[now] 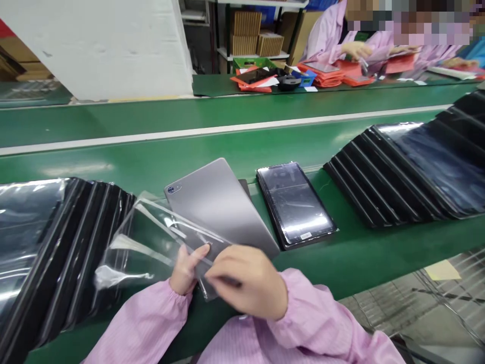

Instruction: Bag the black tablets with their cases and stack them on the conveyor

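Observation:
My left hand (185,271) is closed on the near edge of a clear plastic bag (146,250), thumb on top. The crinkled bag spreads left and overlaps the lower part of a grey tablet (222,202). That tablet lies back side up, its camera at the upper left corner. Just right of my left hand, my right hand (248,280) has its fingers pinched together at the bag's edge. What they pinch is too blurred to make out. Beyond it, to the right, a dark tablet (297,202) lies screen up under shiny film.
Overlapping rows of film-wrapped black tablets lie on the left (81,242) and on the right (401,172). A white rail (235,127) crosses the green bench (189,117). Across it, co-workers in pink sleeves handle items beside red pouches (326,76) and a blue bin (305,77).

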{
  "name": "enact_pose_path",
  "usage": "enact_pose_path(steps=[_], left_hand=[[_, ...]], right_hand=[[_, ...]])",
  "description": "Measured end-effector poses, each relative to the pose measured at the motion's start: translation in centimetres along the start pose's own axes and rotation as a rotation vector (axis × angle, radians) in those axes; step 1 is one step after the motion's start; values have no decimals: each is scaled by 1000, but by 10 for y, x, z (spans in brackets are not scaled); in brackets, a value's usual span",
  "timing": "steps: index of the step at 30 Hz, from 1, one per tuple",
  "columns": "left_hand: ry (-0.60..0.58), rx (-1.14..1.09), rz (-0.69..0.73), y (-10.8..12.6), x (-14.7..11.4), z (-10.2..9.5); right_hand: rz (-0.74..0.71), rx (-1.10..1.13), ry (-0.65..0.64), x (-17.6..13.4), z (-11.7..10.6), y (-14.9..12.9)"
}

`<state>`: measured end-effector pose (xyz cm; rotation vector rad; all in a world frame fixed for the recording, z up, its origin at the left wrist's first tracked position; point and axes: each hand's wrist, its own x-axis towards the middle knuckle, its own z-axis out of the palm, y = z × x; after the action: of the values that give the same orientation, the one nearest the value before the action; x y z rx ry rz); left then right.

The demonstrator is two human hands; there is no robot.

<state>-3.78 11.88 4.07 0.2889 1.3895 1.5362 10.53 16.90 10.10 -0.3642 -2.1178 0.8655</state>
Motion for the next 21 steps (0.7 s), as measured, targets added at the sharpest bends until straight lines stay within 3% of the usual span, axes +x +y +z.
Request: enact_pose_path(steps=[5, 7, 9, 11, 14, 17, 21], left_hand=[[-118, -21, -48, 3, 1, 1], [-159, -23, -46, 2, 3, 0], [-194, -22, -42, 1, 6, -4], [-245, 4, -54, -2, 10, -8], [-360, 84, -77, -4, 16, -10], [-478, -22, -21, -3, 19, -7], [-539, -183, -64, -1, 23, -8]], right_hand=[[327, -110, 362, 0, -39, 35], [509, -95, 421, -7, -47, 51], [697, 93, 339, -16, -51, 61], [838, 384, 148, -23, -55, 61], [915, 637, -39, -24, -70, 46], [878, 529, -5, -10, -99, 23], [726, 95, -32, 19, -124, -10]])
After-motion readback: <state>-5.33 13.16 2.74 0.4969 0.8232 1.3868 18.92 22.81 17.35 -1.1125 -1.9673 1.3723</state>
